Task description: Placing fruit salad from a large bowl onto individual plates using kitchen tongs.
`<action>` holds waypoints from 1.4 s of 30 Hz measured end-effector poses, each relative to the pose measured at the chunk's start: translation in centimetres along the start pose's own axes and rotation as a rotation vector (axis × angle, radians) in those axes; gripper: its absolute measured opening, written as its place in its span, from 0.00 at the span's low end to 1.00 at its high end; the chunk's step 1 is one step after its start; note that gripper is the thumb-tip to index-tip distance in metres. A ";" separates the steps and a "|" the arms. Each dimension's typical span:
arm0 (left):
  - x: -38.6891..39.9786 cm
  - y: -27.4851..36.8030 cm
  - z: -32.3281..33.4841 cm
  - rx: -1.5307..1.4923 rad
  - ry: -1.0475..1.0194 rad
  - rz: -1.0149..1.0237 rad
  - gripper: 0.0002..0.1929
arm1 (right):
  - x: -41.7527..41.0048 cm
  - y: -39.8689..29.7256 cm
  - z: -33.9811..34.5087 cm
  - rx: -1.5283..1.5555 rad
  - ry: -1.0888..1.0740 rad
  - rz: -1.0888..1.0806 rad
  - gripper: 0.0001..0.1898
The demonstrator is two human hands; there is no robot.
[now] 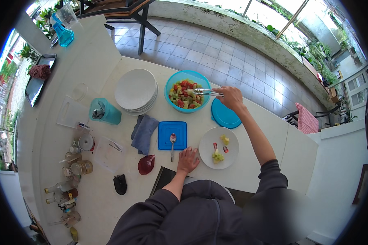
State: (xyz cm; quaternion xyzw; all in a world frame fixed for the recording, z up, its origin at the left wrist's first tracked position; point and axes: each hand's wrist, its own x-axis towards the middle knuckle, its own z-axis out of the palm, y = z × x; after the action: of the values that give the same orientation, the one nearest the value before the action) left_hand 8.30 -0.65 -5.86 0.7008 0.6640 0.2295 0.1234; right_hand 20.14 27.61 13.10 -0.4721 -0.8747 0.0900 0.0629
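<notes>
Metal tongs (pixel 207 92) are in my right hand (pixel 230 97), their tips among the chopped fruit (pixel 185 95) in a round turquoise bowl (pixel 187 110). Just below that hand lies a round blue lid (pixel 225 113). Flat on the counter, my left hand (pixel 188 160) rests with fingers apart, beside a white plate (pixel 207 141). On this plate are pale green pieces (pixel 218 156), yellowish pieces (pixel 224 139) and two red-marked bits. A square blue lid (pixel 181 127) carries the stained bowl of a metal spoon (pixel 173 138), whose handle reaches past the lid's edge.
Left of the bowl stand stacked white plates (pixel 135 88), a turquoise cutlery holder (pixel 112 113) and a folded blue-grey cloth (pixel 144 134). Nearer lie a dark red dish (pixel 146 164), a black pouch-like object (pixel 120 184) and a clear plastic tray (pixel 109 154). Jars and bottles (pixel 61 186) line the left side.
</notes>
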 end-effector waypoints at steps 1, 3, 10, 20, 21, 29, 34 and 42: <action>0.1 0.0 0.0 0.000 0.002 -0.004 0.24 | -0.3 0.2 -0.1 -0.001 0.000 0.010 0.17; 0.2 0.0 -0.1 0.000 0.001 0.005 0.24 | -0.2 0.5 -0.2 -0.034 0.001 0.008 0.18; 0.2 0.2 -0.2 0.012 -0.012 -0.010 0.24 | 2.5 -0.3 0.8 -0.050 -0.083 0.043 0.20; 0.1 0.3 -0.3 0.003 0.003 -0.008 0.24 | 3.8 -1.2 1.8 -0.097 -0.175 0.079 0.18; 0.1 0.2 -0.3 0.001 0.004 -0.010 0.24 | 3.4 -1.2 1.6 -0.071 -0.173 0.090 0.18; 0.1 0.1 0.2 0.015 -0.009 0.000 0.24 | -2.3 -0.4 -0.5 0.104 -0.003 0.127 0.18; 0.3 0.2 0.0 0.019 -0.008 -0.001 0.25 | -9.9 1.4 -2.8 0.292 0.083 0.267 0.18; 0.4 0.1 0.1 0.057 -0.005 0.018 0.25 | -23.3 6.4 0.3 0.964 -0.036 0.740 0.19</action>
State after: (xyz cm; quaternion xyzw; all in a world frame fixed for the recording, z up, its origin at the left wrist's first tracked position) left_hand 8.50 -0.29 -5.83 0.7105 0.6637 0.2099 0.1030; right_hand 38.02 11.52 10.88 -0.6614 -0.5143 0.4998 0.2194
